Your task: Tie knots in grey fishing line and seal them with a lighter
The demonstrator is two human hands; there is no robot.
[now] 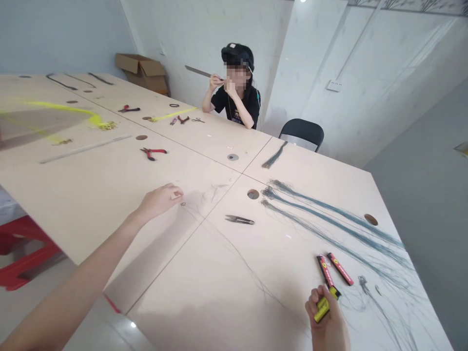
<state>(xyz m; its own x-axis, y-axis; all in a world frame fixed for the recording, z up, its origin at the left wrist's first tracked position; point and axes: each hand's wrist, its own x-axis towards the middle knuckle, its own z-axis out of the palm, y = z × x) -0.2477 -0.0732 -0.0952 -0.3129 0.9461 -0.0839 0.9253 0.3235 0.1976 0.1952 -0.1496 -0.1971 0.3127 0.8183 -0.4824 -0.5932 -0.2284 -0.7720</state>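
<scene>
While the yellow lighter (pixel 322 309) sits clasped in the right hand (pixel 332 329), low over the table's near right side, a fine strand (pixel 249 267) trails from near it across the pale tabletop (pixel 190 297) toward the left hand (pixel 157 201). That hand's fingertips curl close together; I can't tell whether they pinch anything. To my mind, a spark could singe the loose blue-green bundles (pixel 329 214), since stray fibres spread so near, and the slack strand could tangle in them if pulled sideways. It looks hair-thin and dark, with a tiny curl beside the left fingertips; the lighter is stubby, with a black end. Two red-and-black sticks (pixel 340 269) lie just beyond, then snips (pixel 239 220). Farther off, a seated person (pixel 239 97) raises a flat strip (pixel 198 71).
</scene>
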